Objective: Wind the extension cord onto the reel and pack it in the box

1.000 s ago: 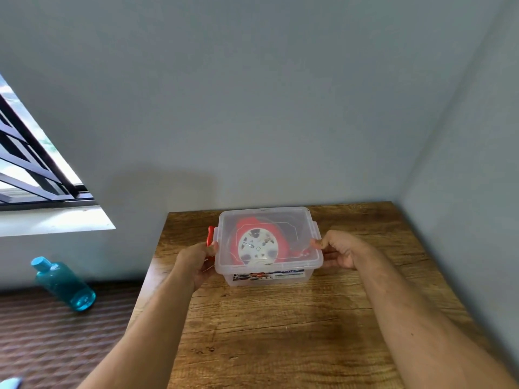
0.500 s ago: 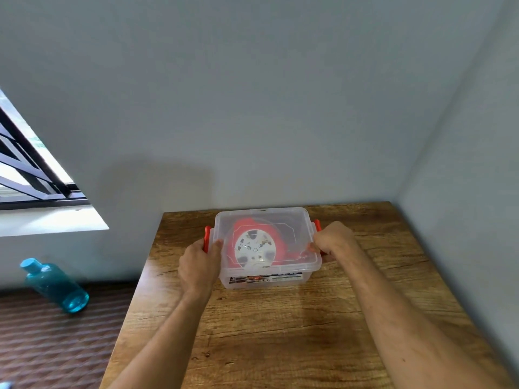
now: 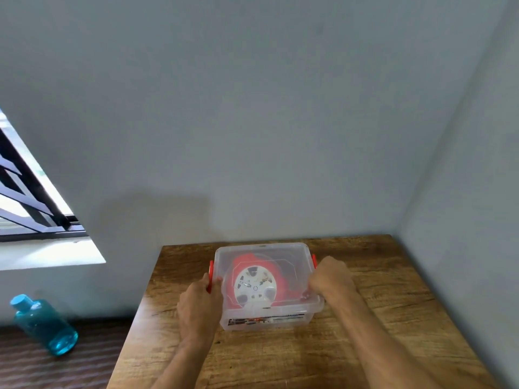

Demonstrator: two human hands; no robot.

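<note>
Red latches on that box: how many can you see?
2. One latch is on the box's left end, under the left hand; the other is on the right end, partly covered by the right hand.

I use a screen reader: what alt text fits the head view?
Two hands, left and right, press the red side latches of a clear lidded box holding a red reel, on a wooden table. A blue bottle lies on the floor.
</note>
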